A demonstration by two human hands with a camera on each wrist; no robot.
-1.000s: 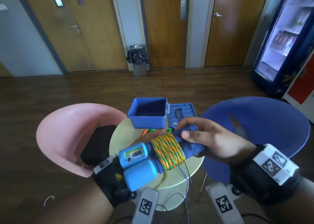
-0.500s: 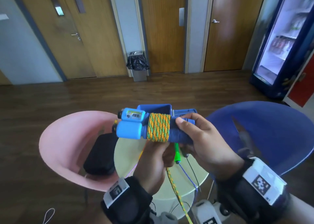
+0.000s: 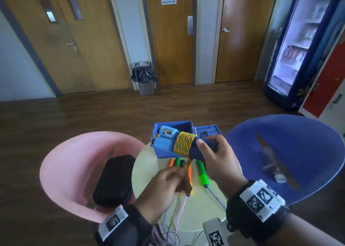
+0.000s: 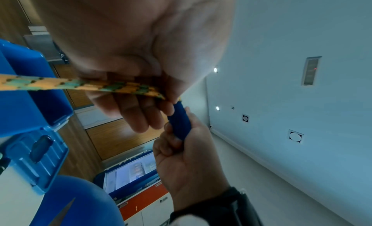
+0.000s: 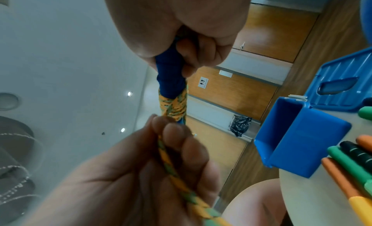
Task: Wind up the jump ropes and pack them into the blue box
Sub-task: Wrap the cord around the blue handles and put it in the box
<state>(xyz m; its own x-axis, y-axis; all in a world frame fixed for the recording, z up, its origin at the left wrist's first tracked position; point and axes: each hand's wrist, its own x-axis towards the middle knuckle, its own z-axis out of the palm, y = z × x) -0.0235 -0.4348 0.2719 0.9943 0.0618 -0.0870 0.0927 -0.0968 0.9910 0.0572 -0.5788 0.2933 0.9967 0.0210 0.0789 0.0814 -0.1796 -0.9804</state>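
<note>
My right hand (image 3: 203, 143) grips the dark blue handles (image 3: 196, 152) of a jump rope, held level just in front of the open blue box (image 3: 164, 153). An orange-green rope coil (image 3: 183, 143) wraps the handles; their light blue heads (image 3: 164, 135) point left. My left hand (image 3: 179, 169) sits below and pinches the loose rope strand (image 3: 188, 163) coming off the coil. In the left wrist view the strand (image 4: 120, 86) crosses my fingers. In the right wrist view the coil (image 5: 174, 106) sits just below the grip of my right hand (image 5: 189, 67).
The box lid (image 3: 207, 131) lies open to the right. More jump ropes lie on the round cream table (image 3: 147, 171): orange handles (image 3: 170, 162), a green handle (image 3: 202, 174), thin cords trailing off the edge. A pink chair (image 3: 65, 167) holds a black case (image 3: 113, 178); a blue chair (image 3: 298, 152) stands right.
The wound bundle has moved forward, up against the blue box. My left hand let go of the handles, dropped below them and now pinches the loose strand.
</note>
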